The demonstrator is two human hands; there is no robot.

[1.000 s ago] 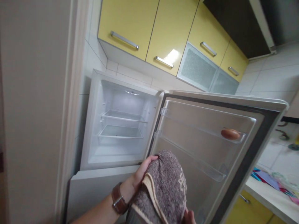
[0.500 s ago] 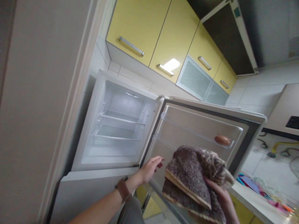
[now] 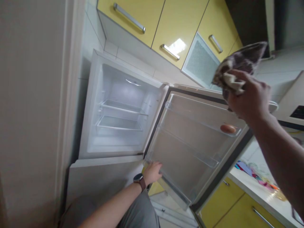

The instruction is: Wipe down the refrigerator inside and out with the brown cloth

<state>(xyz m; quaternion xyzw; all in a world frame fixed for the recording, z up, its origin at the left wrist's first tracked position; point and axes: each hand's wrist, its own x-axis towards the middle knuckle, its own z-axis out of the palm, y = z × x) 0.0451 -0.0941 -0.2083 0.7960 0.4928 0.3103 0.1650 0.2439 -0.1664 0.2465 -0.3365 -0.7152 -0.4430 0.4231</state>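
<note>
My right hand [image 3: 249, 98] is raised high at the right and is closed round a bunched brown towel [image 3: 239, 61] with a beige border, above the top edge of the open freezer door [image 3: 190, 148]. My left hand [image 3: 153, 172], with a watch on its wrist, rests on the lower inner corner of that door, its fingers curled over the edge. The freezer compartment [image 3: 118, 117] stands open, white inside, with two bare shelves. A brown egg [image 3: 228, 128] lies in the door's upper rack.
Yellow wall cabinets [image 3: 171, 25] with metal handles hang above the fridge. A white wall [image 3: 30, 110] closes the left side. At the lower right a counter [image 3: 256, 186] carries colourful items, with yellow base cabinets below it.
My right hand has swung the towel up from waist height to above the door's top edge. My left hand has dropped to the door's lower corner.
</note>
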